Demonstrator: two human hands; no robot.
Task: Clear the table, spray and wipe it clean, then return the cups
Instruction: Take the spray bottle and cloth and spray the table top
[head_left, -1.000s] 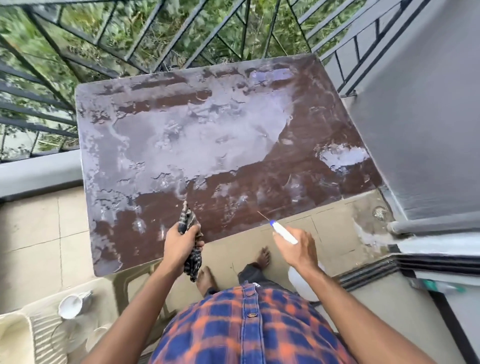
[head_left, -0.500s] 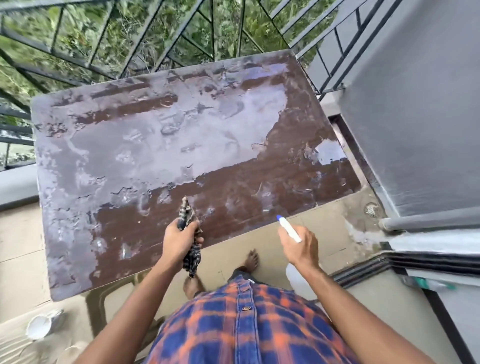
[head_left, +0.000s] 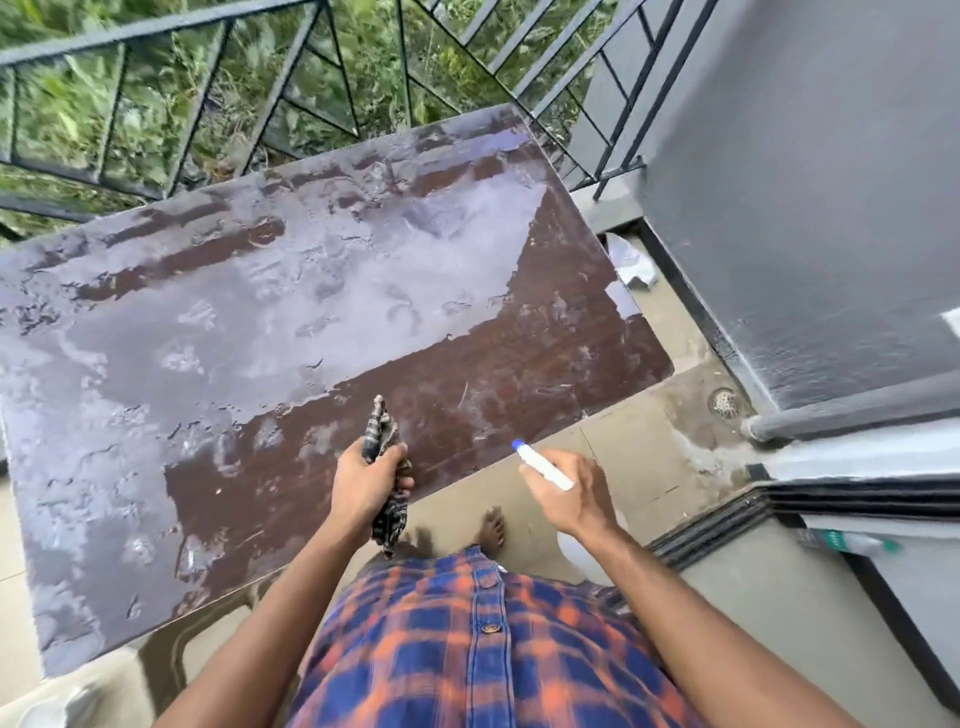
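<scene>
Left hand (head_left: 366, 480), fingers (head_left: 395, 453) wrapped round the cloth (head_left: 382, 426), sits at the near edge | wet table (head_left: 260, 312) spreads ahead and leftward of them | right hand (head_left: 569, 493) clutches the spray bottle (head_left: 540, 467), off-table.

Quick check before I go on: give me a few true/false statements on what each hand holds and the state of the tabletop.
1. The left hand grips a bunched cloth over the table's near edge. True.
2. The right hand is empty. False: it holds a white spray bottle with a blue nozzle tip.
3. Cups stand on the tabletop. False: no cups are on it.
4. Much of the tabletop is covered in a wet film. True.
5. A solid wall runs along the table's far edge. False: a black metal railing runs there, with greenery beyond it.
</scene>
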